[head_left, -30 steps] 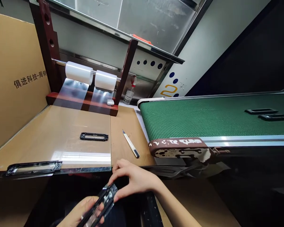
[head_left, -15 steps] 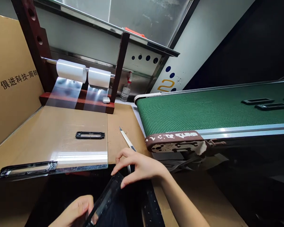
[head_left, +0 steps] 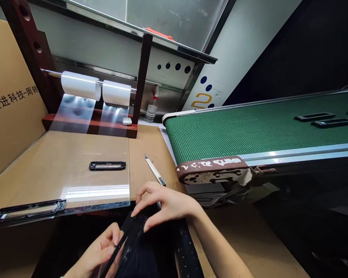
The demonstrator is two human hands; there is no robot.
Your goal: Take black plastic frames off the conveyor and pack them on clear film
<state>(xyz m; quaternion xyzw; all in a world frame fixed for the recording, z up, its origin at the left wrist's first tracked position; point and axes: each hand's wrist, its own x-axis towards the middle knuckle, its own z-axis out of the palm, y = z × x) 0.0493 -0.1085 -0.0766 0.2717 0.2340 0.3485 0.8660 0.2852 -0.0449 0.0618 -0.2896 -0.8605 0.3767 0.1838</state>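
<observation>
A long, glossy black frame (head_left: 122, 247) is tilted up over dark material near my lap. My left hand (head_left: 98, 250) grips its lower left side between thumb and bent fingers. At the upper end, my right hand (head_left: 165, 206) has its thumb and fingers closed on the frame. Part of the frame blends into the dark background, so its full outline cannot be made out. A white craft knife (head_left: 154, 169) lies on the cardboard just beyond my right hand. On the glass sheet (head_left: 98, 193) lie a small black frame (head_left: 107, 165) and, at the front left edge, another black frame (head_left: 29, 211).
Two rolls of clear film (head_left: 80, 85) hang on a rod in a dark red wooden stand (head_left: 113, 130). Behind it stands a spray bottle (head_left: 151, 110). A green conveyor belt (head_left: 234, 131) on the right carries several black frames (head_left: 333, 122). A cardboard panel (head_left: 11, 65) rises at left.
My left hand has moved up along the black frame, and its fingers now show more clearly. The frame has turned slightly. My right hand stays at the upper end; the whole view has shifted a little.
</observation>
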